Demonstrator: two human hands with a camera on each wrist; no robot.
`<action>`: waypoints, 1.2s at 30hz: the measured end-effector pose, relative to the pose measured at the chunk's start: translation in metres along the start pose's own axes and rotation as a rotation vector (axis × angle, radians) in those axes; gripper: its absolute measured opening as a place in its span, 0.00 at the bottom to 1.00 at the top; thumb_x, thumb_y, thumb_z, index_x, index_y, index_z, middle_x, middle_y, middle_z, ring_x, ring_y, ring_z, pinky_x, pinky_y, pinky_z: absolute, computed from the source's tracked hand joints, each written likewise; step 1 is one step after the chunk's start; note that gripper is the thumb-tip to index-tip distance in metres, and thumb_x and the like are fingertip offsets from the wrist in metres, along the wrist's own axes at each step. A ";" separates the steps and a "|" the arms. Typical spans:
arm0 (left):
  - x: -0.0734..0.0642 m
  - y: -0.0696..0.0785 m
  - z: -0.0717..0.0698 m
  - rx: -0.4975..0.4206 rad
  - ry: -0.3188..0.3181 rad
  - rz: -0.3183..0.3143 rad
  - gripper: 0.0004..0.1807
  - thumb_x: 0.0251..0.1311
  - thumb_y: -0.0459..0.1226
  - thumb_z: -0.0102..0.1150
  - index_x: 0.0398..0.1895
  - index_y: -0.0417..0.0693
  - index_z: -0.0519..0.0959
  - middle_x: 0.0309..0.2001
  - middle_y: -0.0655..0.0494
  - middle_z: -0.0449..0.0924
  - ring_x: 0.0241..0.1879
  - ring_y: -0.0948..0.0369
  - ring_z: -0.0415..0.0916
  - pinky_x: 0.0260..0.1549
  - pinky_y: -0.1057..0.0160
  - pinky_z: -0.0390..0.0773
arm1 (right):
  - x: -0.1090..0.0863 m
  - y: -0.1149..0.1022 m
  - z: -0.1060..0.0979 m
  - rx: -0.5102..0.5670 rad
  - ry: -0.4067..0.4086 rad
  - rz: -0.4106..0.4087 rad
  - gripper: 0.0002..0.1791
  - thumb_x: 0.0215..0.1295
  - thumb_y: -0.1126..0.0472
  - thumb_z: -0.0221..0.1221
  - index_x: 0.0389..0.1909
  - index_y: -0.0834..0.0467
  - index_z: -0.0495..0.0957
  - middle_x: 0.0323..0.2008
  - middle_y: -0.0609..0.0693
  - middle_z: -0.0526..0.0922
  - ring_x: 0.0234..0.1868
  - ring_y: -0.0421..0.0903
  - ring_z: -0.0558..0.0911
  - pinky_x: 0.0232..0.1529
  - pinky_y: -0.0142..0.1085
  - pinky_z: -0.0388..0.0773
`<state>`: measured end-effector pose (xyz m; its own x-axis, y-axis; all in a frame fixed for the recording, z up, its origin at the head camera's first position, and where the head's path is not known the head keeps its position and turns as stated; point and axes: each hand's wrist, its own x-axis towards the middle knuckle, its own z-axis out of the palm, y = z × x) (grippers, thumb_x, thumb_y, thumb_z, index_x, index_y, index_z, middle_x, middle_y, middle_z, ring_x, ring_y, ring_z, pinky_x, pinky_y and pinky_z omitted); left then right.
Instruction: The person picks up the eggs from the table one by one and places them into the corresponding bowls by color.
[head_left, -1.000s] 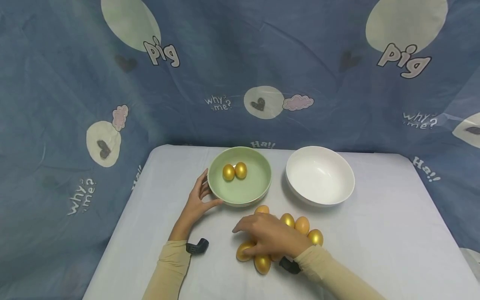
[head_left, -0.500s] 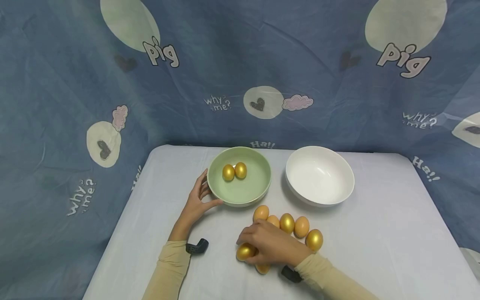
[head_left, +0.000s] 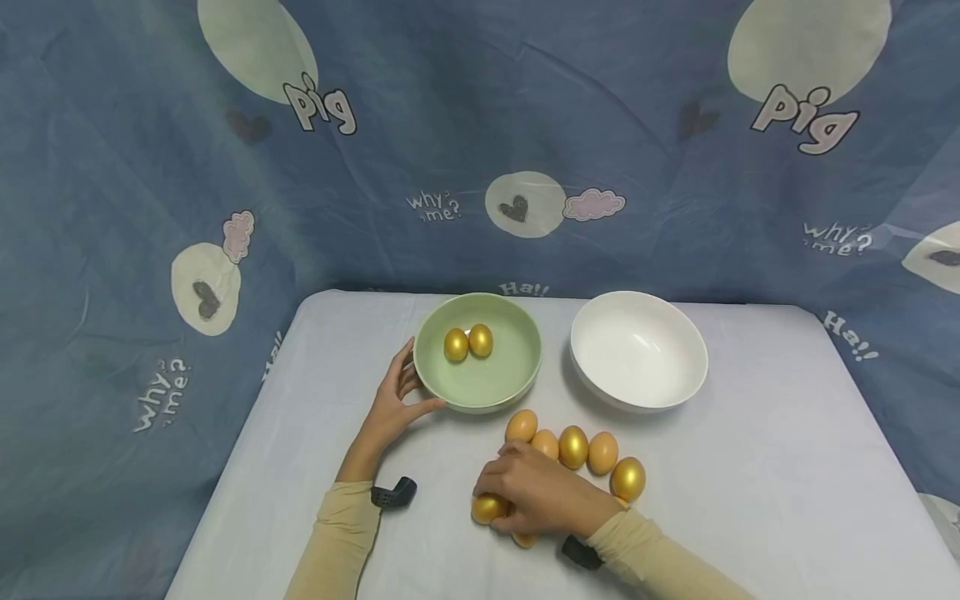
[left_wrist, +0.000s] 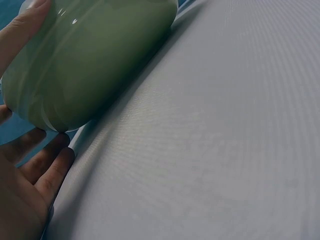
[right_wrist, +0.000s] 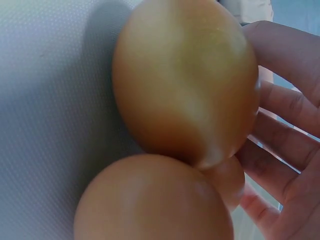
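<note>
On the left, my left hand [head_left: 393, 408] holds the side of a green bowl [head_left: 517, 367], thumb at the rim. In the left wrist view the fingertips [left_wrist: 65, 140] meet the lower wall of that bowl [left_wrist: 95, 60]. Two golden eggs [head_left: 468, 342] lie inside the bowl. My right hand [head_left: 536, 492] curls over a golden egg [head_left: 487, 509], fingers and thumb on either side of it; their contact is partly hidden. Close to the right wrist camera are another golden egg [right_wrist: 185, 80] and a brown egg [right_wrist: 152, 200].
Brown eggs [head_left: 603, 453] and golden eggs [head_left: 573, 447] sit in a loose row behind the right hand. To the right of the green bowl stands a white bowl [head_left: 641, 350]. A blue printed cloth [head_left: 420, 133] hangs behind the white table [head_left: 780, 467].
My right hand has drawn slightly toward the table's front and closed in around the golden egg, uncovering brown eggs behind it. The left hand and both bowls stay put.
</note>
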<state>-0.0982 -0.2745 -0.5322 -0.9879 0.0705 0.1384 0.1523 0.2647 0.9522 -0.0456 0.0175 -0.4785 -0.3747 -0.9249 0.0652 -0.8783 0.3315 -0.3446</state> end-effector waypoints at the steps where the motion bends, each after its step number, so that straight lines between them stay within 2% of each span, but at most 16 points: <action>1: 0.000 0.000 0.000 -0.001 0.001 0.002 0.63 0.52 0.31 0.79 0.84 0.64 0.46 0.83 0.51 0.50 0.78 0.46 0.60 0.72 0.72 0.71 | 0.000 0.000 0.000 0.000 0.001 0.000 0.16 0.58 0.50 0.73 0.47 0.48 0.86 0.42 0.35 0.89 0.46 0.30 0.83 0.68 0.39 0.75; 10: 0.000 -0.001 0.000 -0.006 0.000 0.014 0.63 0.52 0.31 0.79 0.85 0.59 0.46 0.83 0.51 0.50 0.78 0.45 0.61 0.70 0.76 0.71 | 0.000 0.001 0.003 -0.024 0.035 -0.025 0.16 0.57 0.49 0.73 0.46 0.47 0.86 0.40 0.35 0.89 0.45 0.30 0.84 0.67 0.40 0.77; 22: 0.001 -0.002 0.000 -0.009 0.001 0.015 0.64 0.51 0.31 0.79 0.85 0.60 0.46 0.83 0.51 0.51 0.78 0.45 0.61 0.70 0.76 0.71 | 0.003 -0.001 -0.002 -0.010 0.025 -0.016 0.17 0.57 0.49 0.73 0.47 0.48 0.86 0.41 0.35 0.89 0.45 0.30 0.83 0.67 0.36 0.76; 36: 0.001 -0.003 -0.001 -0.013 -0.003 0.005 0.64 0.51 0.32 0.80 0.84 0.63 0.46 0.83 0.53 0.50 0.78 0.47 0.61 0.70 0.75 0.72 | 0.008 0.004 -0.019 0.002 0.055 -0.008 0.17 0.59 0.48 0.72 0.48 0.47 0.86 0.43 0.34 0.88 0.46 0.33 0.82 0.62 0.33 0.76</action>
<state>-0.0998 -0.2757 -0.5345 -0.9870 0.0751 0.1422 0.1567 0.2516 0.9551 -0.0579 0.0147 -0.4614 -0.3837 -0.9158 0.1189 -0.8806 0.3241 -0.3457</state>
